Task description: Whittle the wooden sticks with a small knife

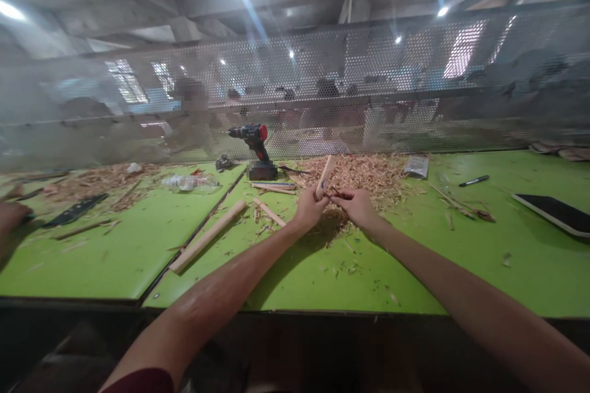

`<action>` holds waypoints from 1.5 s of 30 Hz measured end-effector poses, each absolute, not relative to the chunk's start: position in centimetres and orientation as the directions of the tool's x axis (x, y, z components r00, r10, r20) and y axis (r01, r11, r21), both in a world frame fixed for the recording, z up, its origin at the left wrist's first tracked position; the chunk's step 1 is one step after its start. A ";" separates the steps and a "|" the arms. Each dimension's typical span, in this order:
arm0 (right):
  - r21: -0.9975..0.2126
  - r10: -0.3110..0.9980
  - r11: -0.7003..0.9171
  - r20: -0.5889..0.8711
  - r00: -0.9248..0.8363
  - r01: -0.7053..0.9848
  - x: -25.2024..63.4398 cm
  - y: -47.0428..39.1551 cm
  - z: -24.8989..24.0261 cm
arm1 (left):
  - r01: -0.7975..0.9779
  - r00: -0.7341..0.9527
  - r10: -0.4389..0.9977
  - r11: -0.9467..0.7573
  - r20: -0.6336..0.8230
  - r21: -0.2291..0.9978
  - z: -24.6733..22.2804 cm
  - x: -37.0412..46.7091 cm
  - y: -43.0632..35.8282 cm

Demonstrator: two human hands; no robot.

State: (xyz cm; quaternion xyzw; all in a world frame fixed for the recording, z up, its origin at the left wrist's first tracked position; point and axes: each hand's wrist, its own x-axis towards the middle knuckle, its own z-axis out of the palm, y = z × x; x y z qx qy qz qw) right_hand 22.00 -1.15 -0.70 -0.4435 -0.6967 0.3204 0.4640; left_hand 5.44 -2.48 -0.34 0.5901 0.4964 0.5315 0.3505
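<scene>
My left hand (310,209) is closed round a pale wooden stick (326,173), which points up and slightly right and bears a blue mark. Close beside it, my right hand (358,207) is closed, its fingertips meeting the lower part of the stick near the left fingers. Something small and brownish shows at those right fingertips, but I cannot make out what it is. A large heap of wood shavings (378,181) lies behind and under both hands. To the left, a thick wooden rod (209,236) and a thinner stick (270,212) rest on the green table (295,282).
A cordless drill (255,147) stands behind the hands, left of the shavings. A plastic bottle (190,182) lies left of it. At right are a small clear packet (416,167), a pen (474,181) and a dark tablet-like slab (555,214). Another person's hand (13,221) shows far left.
</scene>
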 end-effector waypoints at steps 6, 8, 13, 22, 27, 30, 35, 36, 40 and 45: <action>-0.873 0.923 0.383 0.349 -0.161 0.303 22.0 -1.2 -0.5 | 0.223 -0.085 0.961 -0.241 0.265 0.945 -0.2 5.6 -2.4; -0.876 0.925 0.379 0.346 -0.158 0.298 22.2 -1.0 -0.3 | 0.229 -0.088 0.958 -0.246 0.272 0.942 0.0 5.6 -2.4; -0.867 0.913 0.407 0.379 -0.151 0.286 22.6 -0.5 -0.3 | 0.226 -0.077 0.960 -0.247 0.270 0.942 0.4 5.3 -2.5; -0.872 0.925 0.378 0.344 -0.160 0.310 22.6 -0.3 -0.4 | 0.251 -0.030 0.954 -0.280 0.297 0.927 0.0 5.0 -2.3; -0.866 0.923 0.384 0.350 -0.160 0.320 22.5 -0.4 -0.1 | 0.245 -0.028 0.953 -0.284 0.300 0.927 -0.4 5.0 -2.0; -0.864 0.920 0.390 0.351 -0.176 0.319 22.4 -0.8 -0.1 | 0.229 -0.030 0.952 -0.289 0.303 0.930 -0.4 5.0 -2.0; -0.862 0.915 0.400 0.355 -0.190 0.312 22.3 -1.0 0.0 | 0.228 -0.033 0.953 -0.286 0.301 0.931 -0.2 5.0 -2.1; -0.863 0.916 0.399 0.358 -0.183 0.309 22.4 -1.0 0.0 | 0.229 -0.036 0.955 -0.280 0.296 0.932 -0.2 5.0 -2.1; -0.871 0.916 0.400 0.366 -0.166 0.286 22.5 -0.7 0.0 | 0.225 -0.034 0.960 -0.263 0.277 0.938 0.0 5.0 -2.3; -0.872 0.914 0.403 0.365 -0.180 0.277 22.6 -0.5 -0.3 | 0.246 -0.027 0.956 -0.277 0.292 0.929 0.1 5.1 -2.3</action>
